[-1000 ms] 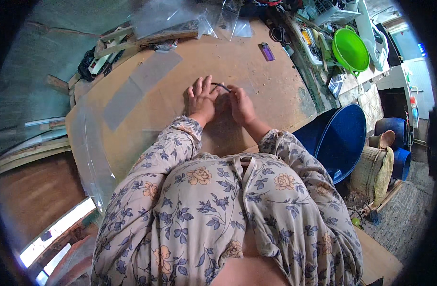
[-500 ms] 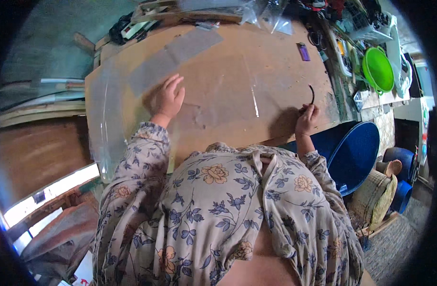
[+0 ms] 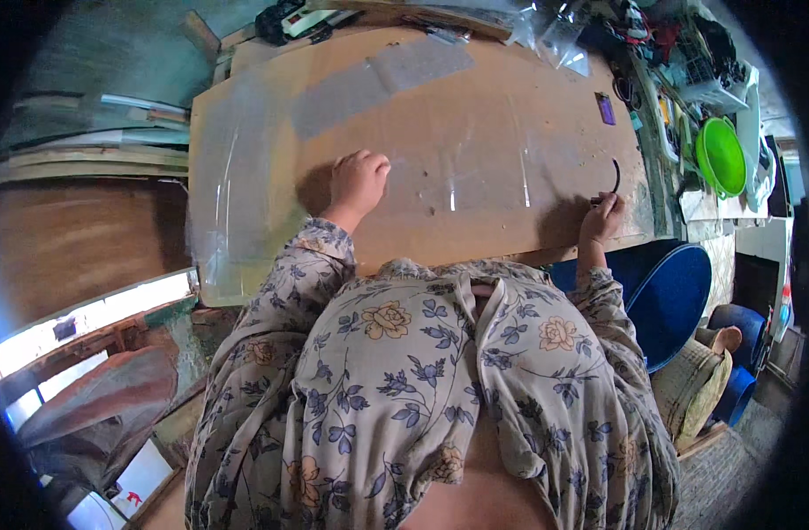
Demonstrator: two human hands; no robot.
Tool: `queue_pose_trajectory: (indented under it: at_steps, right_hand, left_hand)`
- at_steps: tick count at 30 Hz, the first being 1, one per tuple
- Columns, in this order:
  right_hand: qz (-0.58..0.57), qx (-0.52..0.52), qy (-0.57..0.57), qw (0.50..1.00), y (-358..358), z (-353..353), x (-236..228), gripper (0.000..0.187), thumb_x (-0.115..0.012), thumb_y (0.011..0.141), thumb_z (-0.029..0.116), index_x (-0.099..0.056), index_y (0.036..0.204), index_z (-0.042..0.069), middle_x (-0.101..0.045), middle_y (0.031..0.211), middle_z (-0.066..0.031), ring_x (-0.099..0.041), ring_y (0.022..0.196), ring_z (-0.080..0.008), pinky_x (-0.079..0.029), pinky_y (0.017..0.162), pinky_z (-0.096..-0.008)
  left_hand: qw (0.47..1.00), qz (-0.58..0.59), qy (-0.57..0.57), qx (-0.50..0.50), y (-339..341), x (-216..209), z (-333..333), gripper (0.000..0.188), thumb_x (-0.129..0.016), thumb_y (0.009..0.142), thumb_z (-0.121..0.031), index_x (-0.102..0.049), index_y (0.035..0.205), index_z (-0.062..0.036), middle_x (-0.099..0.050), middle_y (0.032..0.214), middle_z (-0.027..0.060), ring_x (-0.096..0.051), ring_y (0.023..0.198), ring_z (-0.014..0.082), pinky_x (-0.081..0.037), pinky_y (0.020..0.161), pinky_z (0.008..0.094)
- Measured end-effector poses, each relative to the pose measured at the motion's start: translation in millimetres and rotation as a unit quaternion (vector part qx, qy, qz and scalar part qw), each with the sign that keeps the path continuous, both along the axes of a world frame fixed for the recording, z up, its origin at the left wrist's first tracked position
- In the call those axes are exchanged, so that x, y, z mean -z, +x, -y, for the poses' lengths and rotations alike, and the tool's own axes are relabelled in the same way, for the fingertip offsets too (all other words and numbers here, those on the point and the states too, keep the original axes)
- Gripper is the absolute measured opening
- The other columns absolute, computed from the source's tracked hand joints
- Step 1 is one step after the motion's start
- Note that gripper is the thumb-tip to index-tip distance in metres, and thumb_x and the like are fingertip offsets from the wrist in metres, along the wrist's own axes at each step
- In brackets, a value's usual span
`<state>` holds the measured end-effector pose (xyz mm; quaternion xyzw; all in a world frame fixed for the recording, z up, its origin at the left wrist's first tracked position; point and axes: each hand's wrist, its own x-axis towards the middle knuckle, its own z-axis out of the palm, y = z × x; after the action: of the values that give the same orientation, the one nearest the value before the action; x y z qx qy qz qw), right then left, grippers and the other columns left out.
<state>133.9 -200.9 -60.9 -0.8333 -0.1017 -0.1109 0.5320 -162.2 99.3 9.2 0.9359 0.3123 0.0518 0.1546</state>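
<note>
My left hand (image 3: 360, 185) is closed above the board, its fingers curled at the edge of a thin clear plastic sheet (image 3: 488, 168). Film seems to run from the fingertips, though the exact grip is hard to see. Bright glints mark two creases on the sheet. In my right hand (image 3: 601, 219), near the board's right edge, is a thin black curved strip (image 3: 616, 175), pinched at its lower end and sticking up. The tan board (image 3: 422, 243) lies beneath both hands. Beyond the left hand, a greyish translucent strip (image 3: 343, 99) lies slantwise.
More clear film (image 3: 232, 168) covers the board's left side. A purple lighter (image 3: 606, 109) lies at the far right. Past the right edge stand a green basket (image 3: 721, 159), a large blue tub (image 3: 674, 300) and a woven basket (image 3: 691, 389). Clear bags (image 3: 555, 40) sit at the back.
My left hand has gone from spread fingers to a closed grip, and a new crease glints in the film. The view has shifted; my right hand still holds the black strip.
</note>
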Motion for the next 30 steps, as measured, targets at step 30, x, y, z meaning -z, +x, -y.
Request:
queue_pose_trajectory:
  at_steps: [30]
  right_hand:
    - [0.014, 0.07, 0.007, 0.997, 34, 15, 8, 0.018, -0.039, 0.088, 0.019, -0.047, 0.081, 0.004, -0.054, 0.069, -0.0064, -0.054, 0.058, -0.0146, -0.045, 0.055, -0.0269]
  left_hand:
    - [0.919, -0.011, -0.392, 0.028, -22, -12, -9, 0.018, -0.058, 0.074, -0.02, -0.061, 0.078, -0.0026, -0.06, 0.073, 0.009, -0.056, 0.068, 0.0159, -0.044, 0.063, 0.0299]
